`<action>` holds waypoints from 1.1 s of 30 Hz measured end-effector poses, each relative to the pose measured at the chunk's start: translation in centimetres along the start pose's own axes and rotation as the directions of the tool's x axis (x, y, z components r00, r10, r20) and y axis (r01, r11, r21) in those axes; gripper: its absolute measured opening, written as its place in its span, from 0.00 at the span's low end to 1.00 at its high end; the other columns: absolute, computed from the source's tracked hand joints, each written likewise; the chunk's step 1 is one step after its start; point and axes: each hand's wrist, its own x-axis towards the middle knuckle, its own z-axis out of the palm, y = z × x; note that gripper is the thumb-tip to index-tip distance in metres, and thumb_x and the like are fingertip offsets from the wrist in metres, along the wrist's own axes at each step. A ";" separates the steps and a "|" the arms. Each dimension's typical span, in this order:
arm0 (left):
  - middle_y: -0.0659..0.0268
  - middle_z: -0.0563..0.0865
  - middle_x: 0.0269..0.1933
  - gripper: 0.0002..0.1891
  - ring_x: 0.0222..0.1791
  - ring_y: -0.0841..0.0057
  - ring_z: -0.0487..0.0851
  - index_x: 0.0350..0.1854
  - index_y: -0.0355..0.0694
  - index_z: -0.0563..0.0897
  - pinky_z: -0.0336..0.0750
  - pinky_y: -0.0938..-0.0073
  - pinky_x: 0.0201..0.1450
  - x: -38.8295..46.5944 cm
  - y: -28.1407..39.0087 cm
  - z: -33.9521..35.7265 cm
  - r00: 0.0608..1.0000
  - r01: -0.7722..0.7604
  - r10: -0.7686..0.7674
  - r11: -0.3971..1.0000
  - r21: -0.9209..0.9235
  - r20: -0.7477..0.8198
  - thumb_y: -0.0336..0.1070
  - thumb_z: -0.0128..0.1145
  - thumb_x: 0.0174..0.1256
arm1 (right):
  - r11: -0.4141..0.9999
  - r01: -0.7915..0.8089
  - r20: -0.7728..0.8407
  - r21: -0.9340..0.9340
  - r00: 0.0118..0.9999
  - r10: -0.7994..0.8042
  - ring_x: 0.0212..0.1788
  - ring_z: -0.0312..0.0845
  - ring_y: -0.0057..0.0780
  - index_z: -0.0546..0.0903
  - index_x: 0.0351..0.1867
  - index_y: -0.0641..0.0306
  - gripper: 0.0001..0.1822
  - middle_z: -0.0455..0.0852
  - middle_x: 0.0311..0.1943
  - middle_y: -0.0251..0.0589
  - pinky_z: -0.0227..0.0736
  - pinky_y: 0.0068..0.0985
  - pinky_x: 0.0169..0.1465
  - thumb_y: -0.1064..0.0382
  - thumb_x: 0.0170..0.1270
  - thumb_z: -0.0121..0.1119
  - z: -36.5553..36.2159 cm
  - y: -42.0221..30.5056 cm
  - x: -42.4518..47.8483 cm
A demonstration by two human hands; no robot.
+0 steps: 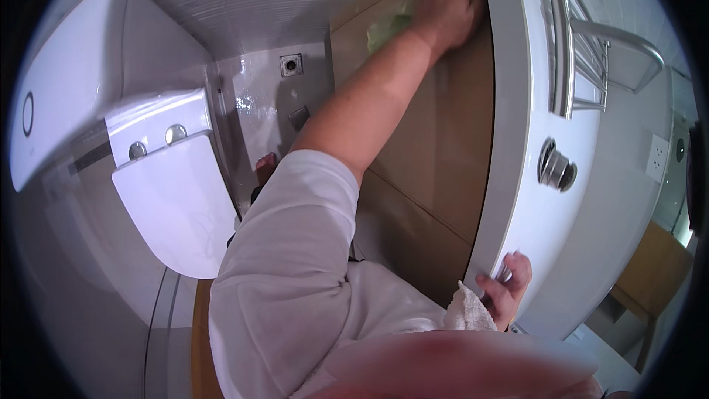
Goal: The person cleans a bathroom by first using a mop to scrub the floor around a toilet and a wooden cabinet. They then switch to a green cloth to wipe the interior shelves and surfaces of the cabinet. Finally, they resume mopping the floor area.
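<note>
My left hand (446, 5) reaches far forward with a light green cloth (388, 30) bunched under it. Parts of the cloth stick out on both sides of the hand. It lies against the brown cabinet front (410, 122), close below the grey-white counter edge (501, 94). My fingertips are partly cut off by the top of the view. At lower right, my right hand (507, 288) rests at the counter edge with fingers curled and apart. White terry fabric (471, 310) hangs beside that wrist.
A chrome fixture (556, 166) and a metal rack (579, 39) are along the counter side. To the left stands a white toilet with its lid (180, 205) down. A square floor drain (291, 65) sits in the wet-looking floor. A wall socket (657, 158) is at right.
</note>
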 end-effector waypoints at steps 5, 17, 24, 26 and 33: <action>0.52 0.72 0.53 0.18 0.51 0.57 0.72 0.50 0.33 0.69 0.65 0.67 0.55 1.7 -3.9 0.3 0.985 -0.137 0.144 0.988 0.075 -0.095 0.29 0.48 0.55 | 0.997 -0.049 -0.121 0.054 0.991 0.056 0.54 0.60 0.51 0.76 0.39 0.58 0.19 0.67 0.53 0.51 0.52 0.45 0.57 0.46 0.56 0.55 1.1 0.4 -1.2; 0.47 0.75 0.51 0.20 0.51 0.52 0.72 0.50 0.34 0.72 0.65 0.61 0.54 -10.0 -22.7 0.4 0.679 0.674 -0.694 0.718 -0.171 -0.238 0.44 0.47 0.62 | 0.996 -0.009 -0.246 0.089 0.969 0.031 0.53 0.68 0.32 0.72 0.48 0.66 0.17 0.73 0.50 0.48 0.62 0.34 0.56 0.68 0.54 0.53 1.7 0.2 1.0; 0.50 0.78 0.43 0.16 0.44 0.56 0.76 0.46 0.35 0.75 0.68 0.65 0.48 -7.8 -13.3 0.0 0.762 0.565 -0.642 0.722 -0.400 -0.083 0.40 0.50 0.60 | 0.970 -0.200 -0.185 0.139 0.957 0.224 0.56 0.61 0.40 0.69 0.52 0.60 0.23 0.65 0.53 0.49 0.57 0.37 0.58 0.50 0.59 0.47 2.2 0.2 -2.1; 0.49 0.75 0.48 0.20 0.49 0.54 0.72 0.51 0.35 0.72 0.66 0.64 0.52 -6.2 -7.1 -0.7 0.941 0.314 -0.334 0.924 -0.220 -0.060 0.43 0.51 0.60 | 0.950 -0.259 -0.109 0.177 0.954 0.280 0.61 0.56 0.45 0.68 0.54 0.57 0.27 0.59 0.59 0.51 0.52 0.39 0.60 0.41 0.62 0.43 1.5 0.2 -3.2; 0.47 0.73 0.51 0.22 0.54 0.51 0.69 0.54 0.35 0.70 0.63 0.60 0.55 -8.0 -12.2 -0.7 0.926 0.342 -0.368 0.913 -0.222 -0.088 0.43 0.47 0.61 | 0.964 -0.243 -0.100 0.112 0.962 0.254 0.61 0.56 0.49 0.65 0.58 0.62 0.30 0.58 0.59 0.55 0.51 0.44 0.60 0.44 0.60 0.46 1.3 0.1 -2.2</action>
